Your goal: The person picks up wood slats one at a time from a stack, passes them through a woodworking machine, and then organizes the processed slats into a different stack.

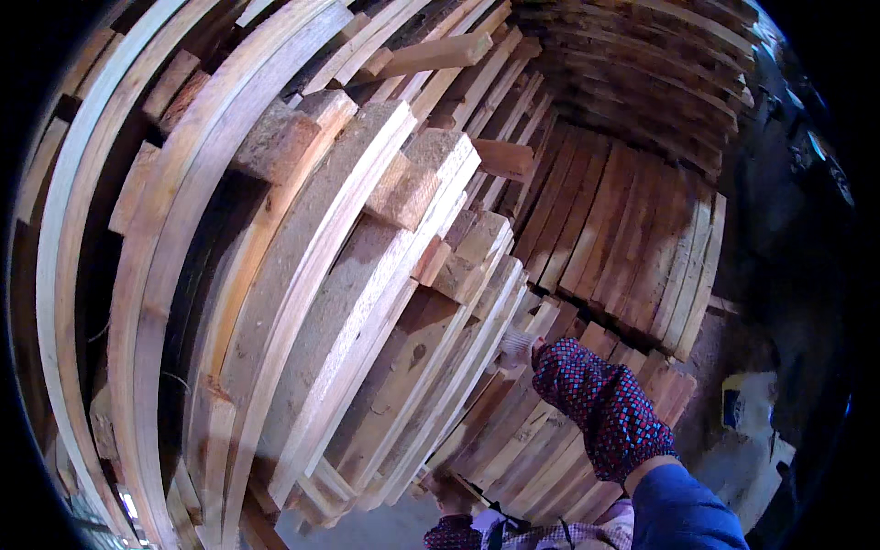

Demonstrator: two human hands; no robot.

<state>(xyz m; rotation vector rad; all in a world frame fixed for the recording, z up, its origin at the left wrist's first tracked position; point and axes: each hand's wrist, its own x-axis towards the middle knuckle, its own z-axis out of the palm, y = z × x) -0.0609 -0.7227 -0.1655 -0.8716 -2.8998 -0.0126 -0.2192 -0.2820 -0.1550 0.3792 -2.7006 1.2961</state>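
My right arm (683, 504), in a blue sleeve and a dark patterned sleeve cover, reaches up from the lower right. At its end my right hand (520, 347), in a pale glove, is against the edges of the stacked wooden boards (486, 321); its fingers are hidden. Low in the middle, my left hand (451, 495) is dim and blurred beside the near ends of the boards, with a matching patterned cuff (454, 532) below it. Its fingers cannot be made out. Between the two hands runs the right side of the board stack.
Tall layers of planks separated by wooden blocks (408, 188) fill the left. Some block ends (504, 159) jut out. Upright rows of boards (623, 229) stand behind, and a lower row of boards (550, 440) lies by my right arm. A pale object (753, 399) is on the right.
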